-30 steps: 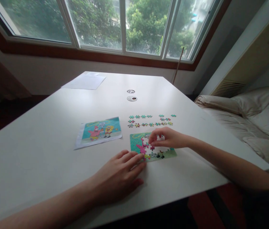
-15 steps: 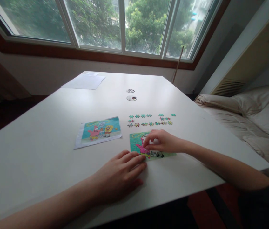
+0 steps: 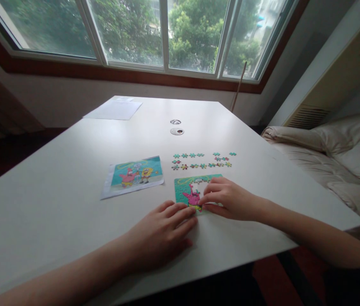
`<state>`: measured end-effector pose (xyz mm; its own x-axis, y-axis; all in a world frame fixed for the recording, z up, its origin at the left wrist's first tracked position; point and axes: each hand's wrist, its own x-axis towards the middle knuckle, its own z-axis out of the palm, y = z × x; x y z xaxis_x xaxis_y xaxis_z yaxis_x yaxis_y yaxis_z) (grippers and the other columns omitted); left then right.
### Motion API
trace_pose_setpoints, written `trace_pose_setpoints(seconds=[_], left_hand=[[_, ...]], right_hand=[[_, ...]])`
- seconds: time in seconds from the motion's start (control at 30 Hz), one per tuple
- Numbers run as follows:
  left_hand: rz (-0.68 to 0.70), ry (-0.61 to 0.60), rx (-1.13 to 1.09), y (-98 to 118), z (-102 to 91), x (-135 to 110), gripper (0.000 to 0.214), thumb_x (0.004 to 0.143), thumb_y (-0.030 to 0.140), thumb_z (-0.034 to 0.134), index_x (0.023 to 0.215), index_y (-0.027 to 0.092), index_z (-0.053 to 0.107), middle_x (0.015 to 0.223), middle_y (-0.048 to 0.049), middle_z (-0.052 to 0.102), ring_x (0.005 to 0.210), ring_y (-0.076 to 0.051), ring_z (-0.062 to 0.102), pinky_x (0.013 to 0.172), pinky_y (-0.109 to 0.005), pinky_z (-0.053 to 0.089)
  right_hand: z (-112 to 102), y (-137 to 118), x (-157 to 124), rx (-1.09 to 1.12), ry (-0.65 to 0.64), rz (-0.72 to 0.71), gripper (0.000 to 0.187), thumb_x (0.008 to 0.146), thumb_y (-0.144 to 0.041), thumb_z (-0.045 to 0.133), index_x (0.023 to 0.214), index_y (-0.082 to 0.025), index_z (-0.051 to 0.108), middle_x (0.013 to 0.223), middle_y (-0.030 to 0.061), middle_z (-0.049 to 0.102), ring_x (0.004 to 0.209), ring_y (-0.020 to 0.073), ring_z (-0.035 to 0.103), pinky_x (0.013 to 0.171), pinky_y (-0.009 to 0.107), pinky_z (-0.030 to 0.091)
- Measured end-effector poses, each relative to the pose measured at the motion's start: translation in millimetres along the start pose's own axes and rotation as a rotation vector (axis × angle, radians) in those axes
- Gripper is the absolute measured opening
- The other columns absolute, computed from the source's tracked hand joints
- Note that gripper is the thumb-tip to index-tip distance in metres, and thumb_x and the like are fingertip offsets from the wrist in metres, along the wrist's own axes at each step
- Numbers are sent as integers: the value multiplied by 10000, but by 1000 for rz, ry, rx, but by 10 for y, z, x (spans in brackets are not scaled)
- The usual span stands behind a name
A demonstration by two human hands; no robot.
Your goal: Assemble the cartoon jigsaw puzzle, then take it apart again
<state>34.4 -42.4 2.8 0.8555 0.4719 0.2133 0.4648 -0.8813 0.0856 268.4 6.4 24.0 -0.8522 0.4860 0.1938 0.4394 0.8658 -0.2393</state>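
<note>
A small cartoon jigsaw puzzle (image 3: 188, 190), partly assembled, lies on the white table (image 3: 71, 238) near its front edge. My right hand (image 3: 227, 198) rests on the puzzle's right part, fingers pinched together at the pink figure, seemingly on a puzzle piece too small to make out. My left hand (image 3: 159, 235) lies flat on the table, fingers stretched out, fingertips touching the puzzle's lower left corner. Several loose puzzle pieces (image 3: 202, 160) lie in rows just beyond the puzzle. A printed reference picture (image 3: 133, 175) of the same cartoon sits to the left.
A sheet of paper (image 3: 113, 109) lies at the table's far left. Two round cable grommets (image 3: 176, 131) sit in the table's middle. A cushioned sofa (image 3: 335, 157) stands to the right, and a window runs along the back wall.
My right hand has moved down and toward me across the puzzle, from its upper middle to the lower part by the pink figure. My left hand has stayed in place.
</note>
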Motion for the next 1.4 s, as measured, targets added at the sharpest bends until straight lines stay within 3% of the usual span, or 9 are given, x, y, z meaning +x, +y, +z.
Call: trace_pose_setpoints(seconds=[0.57, 0.67, 0.83, 1.03, 1.4], left_hand=[[5, 9, 14, 3, 11, -3, 285, 885, 281, 474, 1141, 169, 526, 1217, -71, 569, 1055, -239, 527, 886, -394, 401], [6, 8, 19, 11, 0, -6, 281, 887, 286, 473, 1140, 175, 527, 1221, -75, 562, 1056, -236, 527, 889, -387, 401], [-16, 40, 40, 27, -3, -1, 318, 877, 297, 488, 1169, 172, 509, 1190, -92, 575, 1042, -236, 536, 876, -384, 409], [-56, 4, 69, 30, 1, 53, 364, 878, 330, 481, 1194, 150, 498, 1192, -101, 578, 1054, -257, 531, 867, -397, 419], [-17, 11, 124, -87, 37, 222, 340, 913, 348, 405, 1148, 128, 515, 1234, -120, 549, 1080, -275, 515, 861, -418, 420]], right_hand=[[-98, -11, 22, 111, -164, 48, 214, 872, -258, 498, 989, -179, 657, 865, 73, 644, 866, 176, 554, 784, 300, 433], [-225, 31, -7, 153, -202, 50, 283, 868, -263, 508, 1128, -199, 599, 1001, 81, 625, 944, 177, 550, 833, 298, 431], [-406, 221, -137, 88, -200, 231, 442, 810, -335, 579, 1236, -231, 520, 1177, 97, 556, 1057, 216, 530, 903, 343, 422], [-414, 419, -240, 24, -296, 382, 682, 695, -388, 682, 1293, -148, 462, 1230, 148, 514, 1145, 282, 482, 963, 382, 401], [-400, 415, -218, 6, -380, 401, 705, 689, -383, 681, 1295, -106, 452, 1272, 169, 469, 1149, 279, 471, 982, 372, 382]])
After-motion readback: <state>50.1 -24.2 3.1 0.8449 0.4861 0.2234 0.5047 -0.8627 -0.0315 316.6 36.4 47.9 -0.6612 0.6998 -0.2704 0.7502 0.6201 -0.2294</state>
